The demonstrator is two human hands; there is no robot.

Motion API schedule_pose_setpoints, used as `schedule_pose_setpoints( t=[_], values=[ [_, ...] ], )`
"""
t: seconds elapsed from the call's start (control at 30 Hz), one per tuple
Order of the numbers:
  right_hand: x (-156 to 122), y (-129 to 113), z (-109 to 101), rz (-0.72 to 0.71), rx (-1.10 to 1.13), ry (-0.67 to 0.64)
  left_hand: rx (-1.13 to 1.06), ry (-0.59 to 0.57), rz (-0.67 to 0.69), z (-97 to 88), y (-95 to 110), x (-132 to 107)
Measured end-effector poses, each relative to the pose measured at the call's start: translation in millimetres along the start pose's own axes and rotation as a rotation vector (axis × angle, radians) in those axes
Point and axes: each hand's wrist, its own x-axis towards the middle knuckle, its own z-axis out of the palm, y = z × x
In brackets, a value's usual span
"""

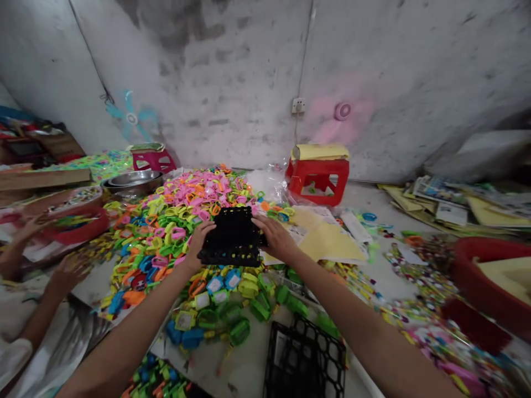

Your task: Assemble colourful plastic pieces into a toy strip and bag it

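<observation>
My left hand [201,242] and my right hand [271,235] grip a black plastic basket [231,235] from its two sides, fingers closed on the edges. Small holes run along its near side. The basket is held over a big heap of colourful plastic toy watches [166,221], pink at the back, green, orange and blue nearer me. Below it lie watches with pale faces and several green ones. Close to me, under my right forearm, a second black lattice basket [305,359] rests on the surface.
At the left a co-worker's hands [68,273] are near a red basin [78,224]. Metal bowls [136,179] and a red stool [317,179] stand behind the heap. Yellow paper [332,240] lies right of it. A large red tub [489,276] is far right.
</observation>
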Motion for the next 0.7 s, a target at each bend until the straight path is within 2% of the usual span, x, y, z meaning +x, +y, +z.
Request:
schedule_pose_setpoints(
  t=[0.1, 0.2, 0.3, 0.4, 0.47, 0.53, 0.63, 0.7],
  values=[
    [-20, 6, 35, 0.056, -0.178, -0.179, 0.096, -0.200, 0.218, 2.3, -12, -6],
    [-43, 5, 47, 0.056, -0.231, -0.308, 0.271, -0.395, 0.401, -1.0, -23, -11],
    [-62, 7, 32, 0.143, -0.229, -0.309, 0.309, -0.479, 0.371, -11.5, -26, -11],
    [-78, 20, 9, 0.399, -0.266, -0.346, 0.258, -0.566, 0.275, -25.9, -17, -3],
    [-88, 32, 0, 0.555, -0.299, -0.425, 0.213, -0.584, 0.208, -34.1, -1, 3],
    [-97, 41, 0, 0.636, -0.311, -0.492, 0.126, -0.518, 0.142, -38.8, 23, 5],
    [-103, 46, 8, 0.657, -0.309, -0.523, -0.048, -0.353, 0.050, -38.1, 74, -7],
    [-101, 45, 15, 0.647, -0.307, -0.529, -0.080, -0.355, 0.021, -33.9, 110, -27]
  ],
)
